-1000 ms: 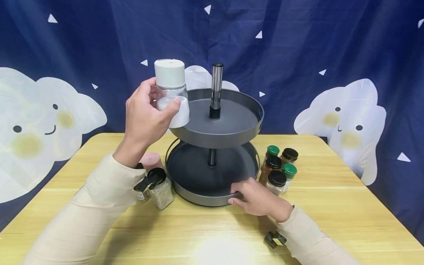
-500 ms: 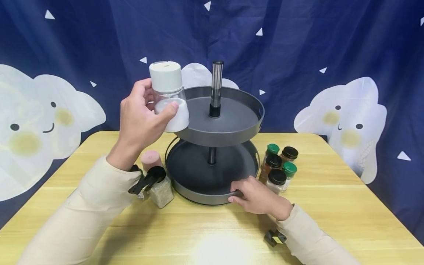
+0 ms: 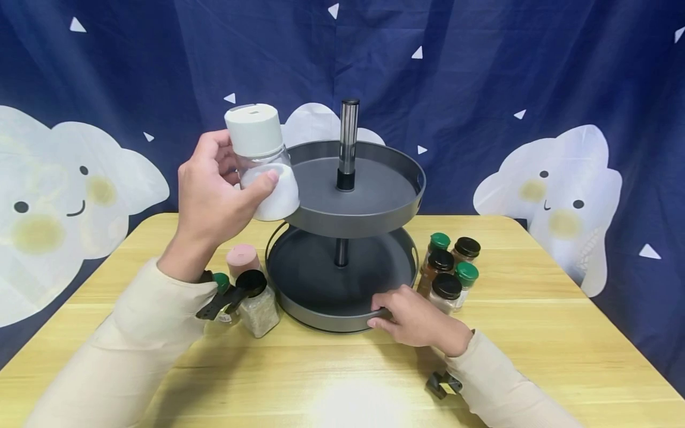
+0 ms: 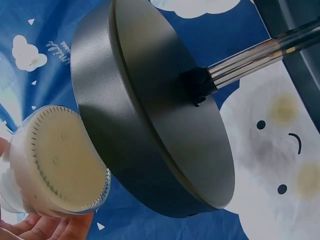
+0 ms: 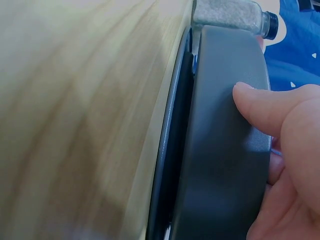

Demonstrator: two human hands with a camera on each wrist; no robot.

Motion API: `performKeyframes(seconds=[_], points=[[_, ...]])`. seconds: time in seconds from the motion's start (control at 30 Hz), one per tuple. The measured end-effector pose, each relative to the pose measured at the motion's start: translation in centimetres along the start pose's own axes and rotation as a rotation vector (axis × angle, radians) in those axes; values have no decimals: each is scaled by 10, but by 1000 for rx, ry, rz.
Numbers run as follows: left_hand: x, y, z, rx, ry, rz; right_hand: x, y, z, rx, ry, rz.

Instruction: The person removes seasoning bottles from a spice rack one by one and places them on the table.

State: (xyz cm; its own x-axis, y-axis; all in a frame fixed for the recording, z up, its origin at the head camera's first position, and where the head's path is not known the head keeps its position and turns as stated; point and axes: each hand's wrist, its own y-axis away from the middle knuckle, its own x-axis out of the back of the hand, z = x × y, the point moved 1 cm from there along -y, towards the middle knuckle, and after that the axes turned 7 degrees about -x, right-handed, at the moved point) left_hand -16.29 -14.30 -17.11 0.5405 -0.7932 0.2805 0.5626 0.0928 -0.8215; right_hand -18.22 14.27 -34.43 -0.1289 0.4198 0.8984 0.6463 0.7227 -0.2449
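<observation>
My left hand [image 3: 209, 190] grips a clear jar [image 3: 273, 190] of white powder with a white lid, raised and tilted at the left edge of the upper tray. In the left wrist view the jar's round base [image 4: 67, 157] faces the camera beside the tray wall. A dark grey two-tier round rack [image 3: 342, 223] with a chrome post [image 3: 349, 137] stands on the table. With the thumb outside and fingers over the rim, my right hand [image 3: 414, 318] pinches the lower tray's front right edge. The right wrist view shows that thumb on the tray wall [image 5: 225, 150].
Left of the rack stand a square jar with a black lid [image 3: 258, 309], a pink-lidded container [image 3: 243, 260] and a green-lidded jar [image 3: 221, 282], partly behind my wrist. Several spice jars [image 3: 445, 291] with black or green lids cluster at its right. A blue curtain [image 3: 449, 77] hangs behind.
My left hand has drawn the white-lidded jar leftward and slightly down, and the jar leans more. The right hand keeps its hold on the lower tray's rim.
</observation>
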Motion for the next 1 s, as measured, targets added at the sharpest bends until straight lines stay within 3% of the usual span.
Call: performKeyframes(seconds=[0.63, 1.0], points=[[16, 5, -3, 63, 8, 43, 1, 0, -1, -5, 3, -2], [24, 12, -8, 73, -41, -33, 0, 0, 0, -2, 12, 2]])
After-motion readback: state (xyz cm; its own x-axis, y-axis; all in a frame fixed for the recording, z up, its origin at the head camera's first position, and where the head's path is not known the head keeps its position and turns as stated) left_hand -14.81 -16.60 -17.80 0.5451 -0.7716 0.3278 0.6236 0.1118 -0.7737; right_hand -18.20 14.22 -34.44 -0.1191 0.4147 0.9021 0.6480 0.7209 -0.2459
